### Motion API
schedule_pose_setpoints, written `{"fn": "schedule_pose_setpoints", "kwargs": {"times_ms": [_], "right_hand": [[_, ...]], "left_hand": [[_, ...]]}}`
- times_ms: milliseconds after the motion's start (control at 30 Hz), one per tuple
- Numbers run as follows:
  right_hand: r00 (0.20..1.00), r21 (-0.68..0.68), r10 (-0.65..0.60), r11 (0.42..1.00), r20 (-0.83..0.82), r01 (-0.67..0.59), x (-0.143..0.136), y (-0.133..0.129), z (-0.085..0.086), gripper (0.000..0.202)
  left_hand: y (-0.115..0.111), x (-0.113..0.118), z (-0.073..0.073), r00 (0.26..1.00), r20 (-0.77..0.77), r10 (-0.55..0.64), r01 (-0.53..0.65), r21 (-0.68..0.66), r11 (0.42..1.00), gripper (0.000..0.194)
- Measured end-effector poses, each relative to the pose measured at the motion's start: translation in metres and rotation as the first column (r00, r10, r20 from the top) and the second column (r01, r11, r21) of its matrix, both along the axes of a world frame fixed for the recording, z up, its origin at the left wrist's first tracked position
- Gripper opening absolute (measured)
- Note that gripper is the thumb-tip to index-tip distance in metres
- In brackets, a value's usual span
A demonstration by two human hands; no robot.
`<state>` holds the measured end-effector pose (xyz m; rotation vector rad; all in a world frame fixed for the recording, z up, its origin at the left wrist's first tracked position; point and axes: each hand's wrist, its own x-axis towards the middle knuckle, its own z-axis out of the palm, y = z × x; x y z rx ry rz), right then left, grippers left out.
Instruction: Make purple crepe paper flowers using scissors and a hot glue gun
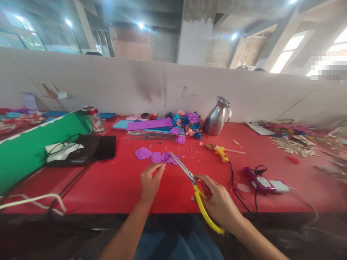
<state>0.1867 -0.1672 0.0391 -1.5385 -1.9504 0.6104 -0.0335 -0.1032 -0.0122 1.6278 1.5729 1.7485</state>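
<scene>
My right hand [217, 198] is closed around the scissors [202, 202], which have a yellow handle loop and a red one. Their metal blades point up and to the left, tips close above the purple paper pieces [156, 157] on the table. My left hand [151, 180] is held left of the blades, thumb and fingertips pinched together. Whatever sits in that pinch is too small to make out. Beyond the blades lies a small purple paper flower [180, 139].
Purple paper strips [149, 124], a bunch of paper flowers [189, 121] and a steel jug [215, 117] stand at the back. To the right lie a yellow glue gun [218, 150] and a purple power strip [258, 180]. A phone [106, 147] and glass jar [94, 121] are leftward.
</scene>
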Motion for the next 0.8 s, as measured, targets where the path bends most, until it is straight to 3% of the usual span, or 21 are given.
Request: {"fn": "schedule_pose_setpoints", "kwargs": {"times_ms": [433, 633, 800], "right_hand": [[0.997, -0.019, 0.002, 1.000, -0.078, -0.003, 0.006, 0.004, -0.004, 0.040], [0.995, -0.006, 0.098, 0.995, 0.012, -0.098, 0.020, 0.006, 0.014, 0.044], [0.987, 0.040, 0.106, 0.993, 0.123, -0.112, 0.034, 0.010, 0.026, 0.044]], "left_hand": [[0.000, 0.000, 0.001, 1.000, 0.011, 0.007, -0.006, -0.012, 1.000, 0.014], [0.003, -0.002, -0.003, 0.999, -0.027, 0.018, -0.017, 0.020, 1.000, 0.014], [0.005, -0.004, -0.010, 0.998, -0.070, 0.000, 0.002, 0.022, 1.000, 0.017]]}}
